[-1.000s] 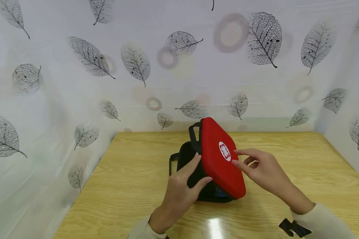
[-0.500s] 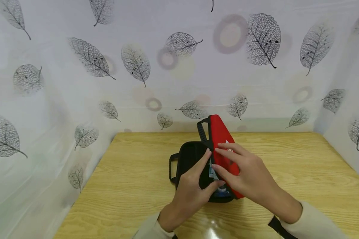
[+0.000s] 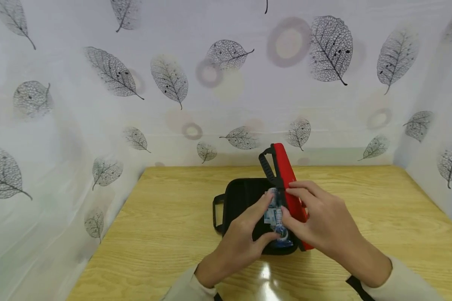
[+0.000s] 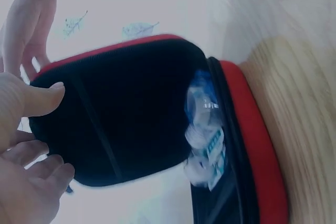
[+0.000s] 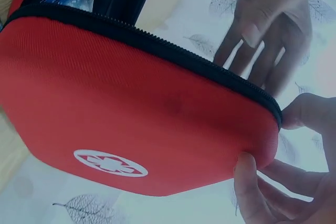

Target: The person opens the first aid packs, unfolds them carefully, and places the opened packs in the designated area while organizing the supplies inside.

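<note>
Two hands are at work over the case (image 3: 241,190), which sits open on the wooden table (image 3: 165,217), its red lid (image 3: 284,164) standing up at the right. And it's the right hand (image 3: 329,215) with the hold, thumb on the zipped edge, fingers on the red shell! Across from it, the left hand (image 3: 237,234) is loose, fingers and thumb spread just beside the lid's edge; can't tell whether they touch. Between them, clear packets (image 3: 273,217) lie in the black base. White emblem (image 5: 110,162) on the lid, leaf-print sheet (image 3: 226,25) behind!
</note>
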### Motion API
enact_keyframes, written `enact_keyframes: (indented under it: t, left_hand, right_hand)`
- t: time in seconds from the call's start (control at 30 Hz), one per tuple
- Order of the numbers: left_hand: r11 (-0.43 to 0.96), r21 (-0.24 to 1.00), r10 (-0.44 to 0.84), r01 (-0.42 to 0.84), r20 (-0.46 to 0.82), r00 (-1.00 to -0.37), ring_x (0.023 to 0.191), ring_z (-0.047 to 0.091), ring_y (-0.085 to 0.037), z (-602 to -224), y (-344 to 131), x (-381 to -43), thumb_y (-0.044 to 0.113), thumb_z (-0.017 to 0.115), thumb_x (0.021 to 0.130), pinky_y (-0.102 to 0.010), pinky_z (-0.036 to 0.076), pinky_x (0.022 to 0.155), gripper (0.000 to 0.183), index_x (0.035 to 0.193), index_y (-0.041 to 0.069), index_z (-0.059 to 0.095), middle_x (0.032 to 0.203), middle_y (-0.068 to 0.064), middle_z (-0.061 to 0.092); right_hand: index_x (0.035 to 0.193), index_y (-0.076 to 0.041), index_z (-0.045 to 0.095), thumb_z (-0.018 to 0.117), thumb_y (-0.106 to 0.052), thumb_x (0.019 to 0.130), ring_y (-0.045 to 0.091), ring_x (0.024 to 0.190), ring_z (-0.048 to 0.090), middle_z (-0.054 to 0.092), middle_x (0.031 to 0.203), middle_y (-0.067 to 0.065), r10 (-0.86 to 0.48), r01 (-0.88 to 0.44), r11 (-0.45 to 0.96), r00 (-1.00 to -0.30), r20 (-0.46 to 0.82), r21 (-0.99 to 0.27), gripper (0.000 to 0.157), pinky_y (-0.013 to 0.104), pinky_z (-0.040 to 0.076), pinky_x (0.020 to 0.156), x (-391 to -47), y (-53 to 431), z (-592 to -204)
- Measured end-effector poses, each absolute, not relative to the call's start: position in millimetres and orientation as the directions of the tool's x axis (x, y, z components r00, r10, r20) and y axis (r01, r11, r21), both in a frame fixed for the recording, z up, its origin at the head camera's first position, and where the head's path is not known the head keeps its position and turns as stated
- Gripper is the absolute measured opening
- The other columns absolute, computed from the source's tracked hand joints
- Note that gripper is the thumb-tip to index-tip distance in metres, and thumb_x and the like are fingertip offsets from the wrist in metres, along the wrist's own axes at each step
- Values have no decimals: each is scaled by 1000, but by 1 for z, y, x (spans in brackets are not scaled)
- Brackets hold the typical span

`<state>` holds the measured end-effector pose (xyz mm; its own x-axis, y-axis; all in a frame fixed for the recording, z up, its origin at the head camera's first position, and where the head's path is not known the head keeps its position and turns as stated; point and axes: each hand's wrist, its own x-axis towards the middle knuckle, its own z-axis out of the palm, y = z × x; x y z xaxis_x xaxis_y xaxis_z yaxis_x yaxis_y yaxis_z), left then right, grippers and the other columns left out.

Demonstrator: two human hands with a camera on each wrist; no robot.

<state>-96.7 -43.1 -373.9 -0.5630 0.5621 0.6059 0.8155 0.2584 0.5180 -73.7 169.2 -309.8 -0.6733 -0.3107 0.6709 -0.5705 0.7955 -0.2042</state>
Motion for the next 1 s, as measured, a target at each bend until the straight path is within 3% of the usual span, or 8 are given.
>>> enact_keyframes:
  t: [0.13, 0.23, 0.37, 0.53, 0.67, 0.8, 0.9, 1.0]
  left_hand:
    - [334, 586, 509, 739, 548, -664, 144, 39, -19, -380, -57, -102, 12, 75, 92, -36, 40, 112, 78, 158, 8, 33, 159, -6, 38]
    - [422, 626, 436, 656, 493, -752, 136, 50, -19, -386, -72, -109, 16, 73, 95, -38, 46, 107, 64, 152, 8, 45, 150, -6, 51]
    - [559, 614, 352, 557, 432, -830, 111, 66, -24, -399, -94, -120, 15, 74, 94, -39, 56, 89, 45, 135, 2, 61, 126, -12, 67]
    - [673, 608, 297, 421, 299, -907, 89, 69, -24, -414, -116, -134, 17, 73, 95, -33, 58, 73, 36, 124, -5, 66, 107, -15, 70]
    - [697, 634, 286, 335, 183, -941, 83, 68, -17, -425, -125, -144, 21, 71, 97, -29, 56, 68, 35, 120, -6, 68, 100, -10, 69]
    - [698, 654, 300, 292, 103, -948, 79, 64, -14, -431, -128, -150, 24, 70, 97, -33, 56, 69, 37, 118, -7, 68, 92, -4, 68]
    - [714, 651, 297, 259, 53, -953, 73, 58, -13, -433, -129, -153, 26, 70, 97, -34, 53, 69, 39, 119, -6, 68, 84, -1, 64]
    - [724, 651, 277, 228, 28, -960, 64, 52, -13, -435, -129, -156, 24, 71, 97, -31, 47, 62, 36, 117, -6, 68, 76, 0, 58]
  right_hand:
    - [99, 1, 74, 79, -19, 73, 7, 60, 59, 70, 108, 9, -283, -551, 811, -665, 691, -199, 33, 18, 47, 48, -71, 181, -307]
    - [98, 0, 74, 79, -18, 72, 7, 59, 60, 71, 106, 8, -252, -522, 828, -673, 695, -205, 33, 17, 48, 48, -69, 192, -306]
    - [99, -2, 75, 80, -15, 70, 9, 57, 63, 72, 104, 9, -186, -470, 845, -705, 684, -254, 32, 15, 49, 50, -65, 207, -306]
    - [102, -4, 74, 81, -9, 68, 8, 57, 65, 73, 100, 11, -104, -417, 846, -742, 662, -333, 35, 9, 47, 53, -59, 229, -307]
    - [107, -4, 74, 82, -5, 70, -10, 63, 60, 74, 100, 12, -32, -363, 833, -786, 618, -418, 38, 6, 46, 55, -53, 245, -310]
    - [107, -4, 73, 82, -3, 73, -21, 68, 55, 74, 103, 12, 48, -298, 810, -825, 563, -506, 35, 7, 47, 55, -49, 260, -318]
    - [104, -3, 74, 82, -3, 76, -18, 69, 59, 72, 104, -12, 103, -239, 786, -859, 502, -570, 30, 12, 48, 54, -48, 272, -326]
    - [106, -2, 73, 80, -8, 82, -12, 68, 63, 58, 102, -37, 156, -151, 755, -904, 398, -638, 26, 19, 49, 51, -49, 283, -335]
